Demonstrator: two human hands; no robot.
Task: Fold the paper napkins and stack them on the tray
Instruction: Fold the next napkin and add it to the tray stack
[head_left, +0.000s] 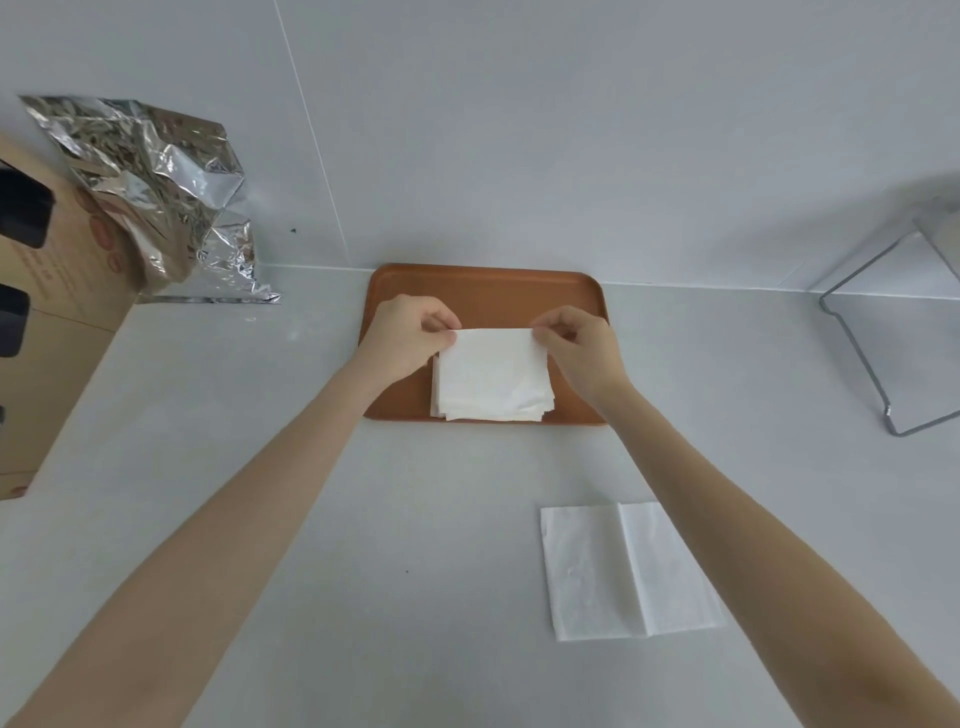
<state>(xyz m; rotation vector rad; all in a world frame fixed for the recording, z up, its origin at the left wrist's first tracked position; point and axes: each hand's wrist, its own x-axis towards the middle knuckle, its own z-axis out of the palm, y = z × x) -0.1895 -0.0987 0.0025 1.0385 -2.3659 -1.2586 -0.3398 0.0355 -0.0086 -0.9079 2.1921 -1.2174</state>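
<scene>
A brown tray (488, 291) sits on the white counter against the wall. A stack of folded white napkins (493, 408) lies on its near half. The top folded napkin (493, 364) rests on that stack. My left hand (410, 338) pinches its far left corner and my right hand (579, 345) pinches its far right corner. An unfolded white napkin (623, 569) lies flat on the counter, near and to the right, under my right forearm.
A crumpled silver foil bag (166, 202) leans on a cardboard box (57, 312) at the left. A clear acrylic stand (893, 322) is at the far right. The wall rises just behind the tray.
</scene>
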